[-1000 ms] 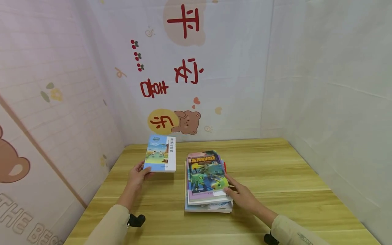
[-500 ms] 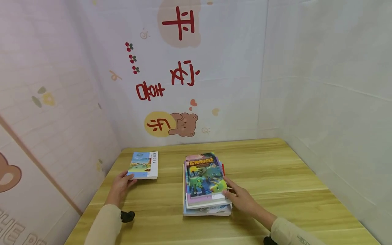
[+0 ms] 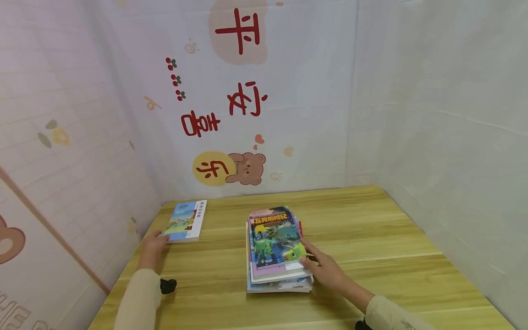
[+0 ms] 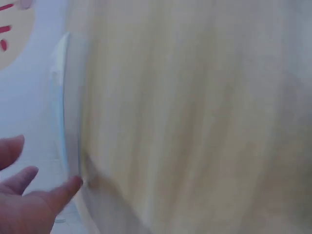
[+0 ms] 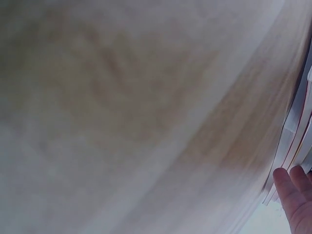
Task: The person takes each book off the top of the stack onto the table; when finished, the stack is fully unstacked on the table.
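The blue-and-white book (image 3: 184, 222) lies flat at the table's back left, its cover up. My left hand (image 3: 153, 247) is at its near left corner. In the left wrist view the fingers of the left hand (image 4: 34, 200) are spread, and one fingertip meets the book's edge (image 4: 72, 112). At mid-table a stack of several books has a dinosaur comic (image 3: 274, 238) on top. My right hand (image 3: 327, 270) touches the stack's near right side, with straight fingers (image 5: 288, 192) against the book edges in the right wrist view.
The wooden table (image 3: 371, 238) is bounded by a printed cloth backdrop (image 3: 305, 91) behind and cloth walls at both sides. Black wrist-camera mounts (image 3: 167, 286) stick out from the cuffs.
My left hand has carried the blue-and-white book left and down onto the table, and its fingers have loosened. The right hand has stayed beside the stack. The head view has shifted slightly.
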A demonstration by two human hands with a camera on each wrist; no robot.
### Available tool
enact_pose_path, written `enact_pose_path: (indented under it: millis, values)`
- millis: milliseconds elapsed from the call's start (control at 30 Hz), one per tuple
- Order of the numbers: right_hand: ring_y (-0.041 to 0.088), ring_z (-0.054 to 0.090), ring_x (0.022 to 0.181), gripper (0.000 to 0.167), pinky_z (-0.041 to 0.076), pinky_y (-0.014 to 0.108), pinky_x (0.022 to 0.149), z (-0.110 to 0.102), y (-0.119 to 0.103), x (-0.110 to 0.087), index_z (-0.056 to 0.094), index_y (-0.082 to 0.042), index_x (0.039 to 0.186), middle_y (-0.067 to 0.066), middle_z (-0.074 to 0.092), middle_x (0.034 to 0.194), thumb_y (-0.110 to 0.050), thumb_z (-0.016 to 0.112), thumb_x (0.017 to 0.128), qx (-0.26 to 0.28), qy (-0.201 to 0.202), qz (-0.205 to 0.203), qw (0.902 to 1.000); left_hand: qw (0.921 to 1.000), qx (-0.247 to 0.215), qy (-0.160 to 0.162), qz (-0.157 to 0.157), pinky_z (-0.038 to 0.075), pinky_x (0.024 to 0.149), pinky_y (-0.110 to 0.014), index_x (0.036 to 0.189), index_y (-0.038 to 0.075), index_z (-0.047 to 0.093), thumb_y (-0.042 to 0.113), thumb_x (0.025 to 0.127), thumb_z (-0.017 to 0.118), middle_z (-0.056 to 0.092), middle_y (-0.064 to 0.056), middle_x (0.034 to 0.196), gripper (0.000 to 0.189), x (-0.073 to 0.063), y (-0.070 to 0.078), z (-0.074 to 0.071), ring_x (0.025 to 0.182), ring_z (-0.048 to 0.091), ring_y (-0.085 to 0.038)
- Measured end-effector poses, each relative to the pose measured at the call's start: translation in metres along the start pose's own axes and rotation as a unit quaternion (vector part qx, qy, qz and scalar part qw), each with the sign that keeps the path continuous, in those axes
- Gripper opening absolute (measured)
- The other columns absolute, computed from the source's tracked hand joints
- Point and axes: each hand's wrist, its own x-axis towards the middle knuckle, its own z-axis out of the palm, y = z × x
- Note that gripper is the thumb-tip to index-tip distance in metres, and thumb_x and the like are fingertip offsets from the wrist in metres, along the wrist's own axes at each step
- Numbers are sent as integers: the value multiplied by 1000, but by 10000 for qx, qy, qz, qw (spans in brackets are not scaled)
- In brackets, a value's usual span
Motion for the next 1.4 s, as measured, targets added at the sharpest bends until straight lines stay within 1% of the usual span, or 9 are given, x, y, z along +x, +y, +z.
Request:
enact_pose_path:
  millis: [100,233,400,567,667,800,1000,1233,1400]
  values:
    - [43,52,126,63,47,55,97,-1,-1,-1,31,-17,157,24,45,147,-39,54,102,7,6,-10,10000,9995,298,70,-12,23,114,-57,155,-6,8,11,101,44,7,-33,158,67,-7,-4,-2,142,19,-50]
    - [42,52,126,63,47,55,97,-1,-1,0,31,-17,157,23,44,148,-39,54,102,-1,21,20,10000,9995,-68,306,42,29,112,-55,155,-7,9,9,101,45,10,-34,158,67,-15,-5,3,140,24,-50]
    - [42,53,125,63,45,56,98,2,-1,0,31,-18,157,22,45,148,-39,54,102,-57,61,76,9999,9939,873,483,468,28,110,-59,152,-12,17,18,101,49,19,-39,152,67,-20,0,7,138,24,-53]
    - [42,53,125,64,46,55,98,1,-5,0,30,-17,157,23,46,146,-37,55,102,23,77,63,9999,9899,1115,536,690,31,108,-59,151,-10,25,22,100,52,25,-38,150,66,-24,10,20,137,27,-52]
    - [42,53,125,65,46,56,98,1,-8,-1,30,-15,157,25,47,145,-34,57,102,182,109,85,9997,9913,984,481,735,33,107,-58,150,-8,30,22,100,54,29,-35,149,63,-32,17,35,136,30,-49]
    - [42,53,124,64,47,54,97,2,-8,-2,33,-15,156,24,48,144,-34,58,101,223,166,169,9995,9947,604,93,827,35,107,-56,149,-5,34,20,101,56,33,-31,149,59,-47,20,61,136,32,-46]
    - [40,55,123,63,48,52,96,2,-6,-2,35,-16,156,21,50,143,-36,58,101,168,203,236,9994,9923,222,-572,1080,42,103,-51,145,-7,40,15,102,56,43,-29,140,52,-82,15,104,126,44,-40]
    - [40,53,125,62,44,55,100,1,-5,-3,39,-17,154,18,50,145,-40,59,99,-79,159,225,9996,9909,-337,-932,908,47,97,-50,139,-5,50,17,101,59,53,-22,130,45,-119,21,145,117,54,-34]
    - [41,46,132,61,39,59,104,3,-6,-5,42,-18,153,16,46,149,-45,56,100,-264,24,40,9996,9898,-413,-1145,740,50,94,-47,138,-7,50,28,99,64,56,-21,129,55,-140,24,166,116,56,-32]
